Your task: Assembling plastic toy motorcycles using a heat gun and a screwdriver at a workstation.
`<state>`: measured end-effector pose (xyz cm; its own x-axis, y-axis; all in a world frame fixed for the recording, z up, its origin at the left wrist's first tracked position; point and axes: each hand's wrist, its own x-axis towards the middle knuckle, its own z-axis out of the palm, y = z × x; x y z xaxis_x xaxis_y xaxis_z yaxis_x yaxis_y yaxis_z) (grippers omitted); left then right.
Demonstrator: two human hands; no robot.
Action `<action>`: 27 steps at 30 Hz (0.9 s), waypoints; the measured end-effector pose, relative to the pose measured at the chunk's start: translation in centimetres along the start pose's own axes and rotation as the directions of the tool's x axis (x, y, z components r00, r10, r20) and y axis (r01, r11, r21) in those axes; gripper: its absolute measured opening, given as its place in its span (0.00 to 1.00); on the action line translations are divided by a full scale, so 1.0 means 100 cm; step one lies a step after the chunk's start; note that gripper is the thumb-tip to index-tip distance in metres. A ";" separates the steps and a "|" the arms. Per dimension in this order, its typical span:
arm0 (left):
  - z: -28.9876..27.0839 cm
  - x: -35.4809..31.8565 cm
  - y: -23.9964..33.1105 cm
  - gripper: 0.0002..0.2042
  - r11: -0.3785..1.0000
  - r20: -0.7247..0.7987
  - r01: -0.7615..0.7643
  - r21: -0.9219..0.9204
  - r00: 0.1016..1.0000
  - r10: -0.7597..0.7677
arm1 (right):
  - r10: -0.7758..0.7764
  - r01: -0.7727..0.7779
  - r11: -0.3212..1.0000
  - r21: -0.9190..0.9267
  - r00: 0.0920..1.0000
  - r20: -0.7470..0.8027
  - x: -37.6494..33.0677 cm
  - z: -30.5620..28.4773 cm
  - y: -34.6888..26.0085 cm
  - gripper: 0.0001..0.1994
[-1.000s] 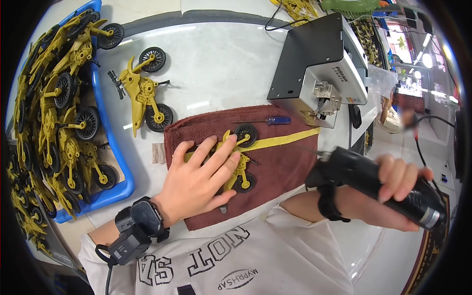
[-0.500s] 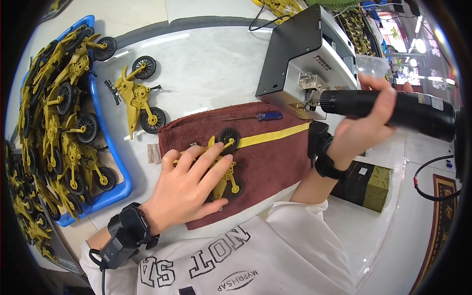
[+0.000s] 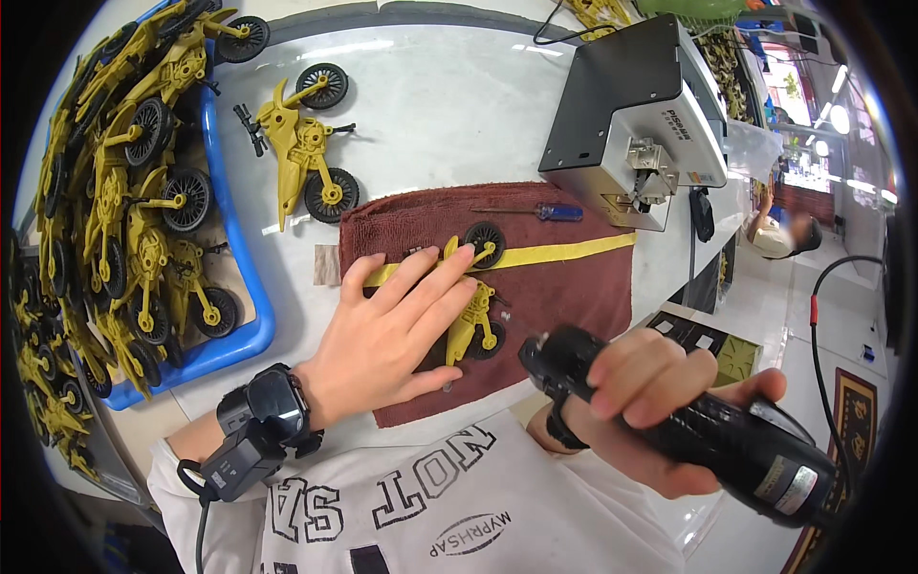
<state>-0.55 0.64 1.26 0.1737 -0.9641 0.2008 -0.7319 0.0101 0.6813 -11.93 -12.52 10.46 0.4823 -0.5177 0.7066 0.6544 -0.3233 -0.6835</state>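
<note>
My left hand (image 3: 378, 330) lies with its fingers spread over a small yellow toy motorcycle (image 3: 467, 330) on a dark red towel (image 3: 574, 311). The fingertips rest on the toy near one black wheel (image 3: 485, 245), and the palm hides part of its frame. In my right hand (image 3: 641, 383) is a black electric screwdriver (image 3: 741, 450), gripped around its body with the tip pointing left toward the toy, apart from it. Small metal pieces that look like screws lie beside the toy. A hand screwdriver with a blue handle (image 3: 559, 212) rests on the towel's far part.
A metal screw feeder (image 3: 583, 110) stands beyond the towel. At the left, a blue crate (image 3: 251, 337) is heaped with yellow toy motorcycles (image 3: 143, 191); another motorcycle (image 3: 304, 143) lies on the white table. An olive and black box (image 3: 734, 360) is at the right. Farther back sits another person (image 3: 784, 234).
My right hand has brought the electric screwdriver from the screw feeder toward me and the toy. My left hand has stayed on the toy motorcycle. The whole view has shifted a little.
</note>
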 end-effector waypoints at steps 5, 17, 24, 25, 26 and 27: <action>0.002 0.003 0.000 0.38 1.000 0.013 0.000 0.011 1.000 0.000 | 0.058 -0.055 0.998 -0.035 0.996 0.068 -0.008 -0.007 0.014 0.40; 0.001 0.003 0.001 0.37 0.999 0.027 0.004 0.034 1.000 -0.005 | 0.293 -0.330 0.936 0.123 0.924 0.245 -0.009 -0.022 0.025 0.31; -0.001 0.003 0.001 0.36 0.990 0.078 -0.004 0.141 0.997 -0.007 | 0.314 -0.386 0.920 0.062 0.825 0.470 0.002 -0.040 0.021 0.38; -0.002 0.003 0.000 0.36 0.990 0.072 -0.008 0.143 0.997 -0.002 | 0.236 -0.272 0.961 0.053 0.904 0.356 0.005 -0.040 0.013 0.38; -0.003 0.004 0.000 0.36 0.988 0.073 -0.009 0.152 0.997 -0.002 | 0.156 -0.162 0.987 0.023 0.972 0.175 0.013 -0.041 0.008 0.36; 0.000 0.002 0.002 0.36 0.989 0.086 -0.004 0.150 0.996 -0.009 | 0.060 -0.059 0.997 -0.054 0.998 0.016 0.028 -0.043 0.006 0.35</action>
<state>-0.63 0.47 1.42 0.1232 -0.9834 0.1334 -0.8231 -0.0261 0.5673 -12.71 -17.59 11.28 0.5297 -0.5233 0.6675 0.5928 -0.3345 -0.7326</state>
